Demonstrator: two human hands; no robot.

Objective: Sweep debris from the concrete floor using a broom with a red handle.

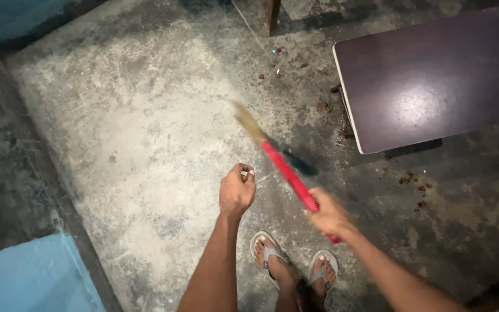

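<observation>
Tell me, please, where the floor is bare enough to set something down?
The widest bare patch of concrete floor lies ahead of the left hand, between the dark strip along the blue wall and the broom in the right hand. It is crowded by the dark table, where reddish debris lies scattered.

Bare concrete floor with a dark table

The worn grey floor (145, 133) carried pale patches and small reddish scraps (414, 188). A glossy dark table (434, 75) with a pale edge stood at upper right, reflecting light. Blue wall (24, 277) sections bordered the left side.
</observation>
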